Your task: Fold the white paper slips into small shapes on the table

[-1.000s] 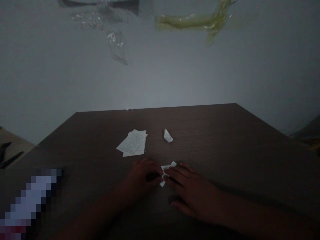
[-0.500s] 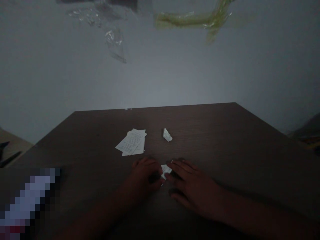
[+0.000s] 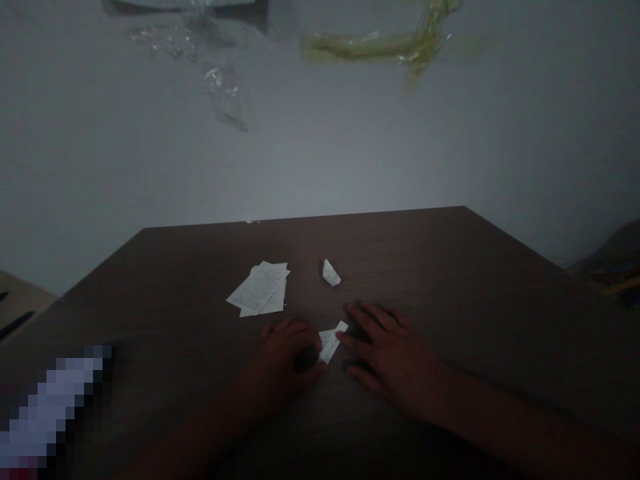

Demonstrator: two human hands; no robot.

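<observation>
Two unclenched grips, left hand [image 3: 285, 353] and right hand [image 3: 387, 353], touching a folded paper slip [image 3: 330, 342] between them

The desk [image 3: 430, 280] looks like dark brown wood, with thin grain lines and a smooth, dull top. The stack of sheets [image 3: 259, 289] is thin white printed paper. The folded paper [image 3: 329, 345] and the small paper piece [image 3: 331, 273] are dull white paper too. At the upper left of the frame, clear plastic film [image 3: 220, 93] looks shiny and crinkly. At the top right, a yellow-green plastic strip [image 3: 370, 48] shines a little. The wall [image 3: 320, 153] is smooth and matt.
</observation>
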